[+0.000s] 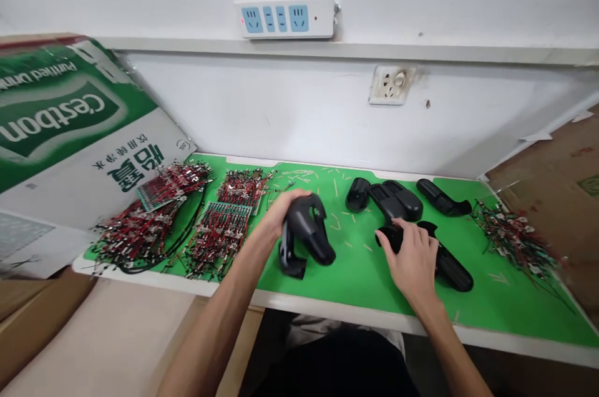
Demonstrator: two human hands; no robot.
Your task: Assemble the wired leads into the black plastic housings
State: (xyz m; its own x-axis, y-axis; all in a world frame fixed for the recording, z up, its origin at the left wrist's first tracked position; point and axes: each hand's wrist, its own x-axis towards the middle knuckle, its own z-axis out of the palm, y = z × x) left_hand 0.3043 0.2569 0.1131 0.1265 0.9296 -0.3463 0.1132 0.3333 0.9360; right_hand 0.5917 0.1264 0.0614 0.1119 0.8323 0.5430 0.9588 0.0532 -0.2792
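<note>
Black curved plastic shells are in my left hand, over the green mat; my fingers close round their upper end and are mostly hidden behind them. My right hand has its fingers bent over another black plastic part on the mat. Beside that hand, a long black shell points toward the front right. Behind it lie a pair of rounded black shells, a small black piece and a slim curved shell.
Bundles of red and black wires with green boards lie on the left, more wires on the right. A green and white carton leans at left. A power strip and a socket are on the wall. Pale slivers litter the mat.
</note>
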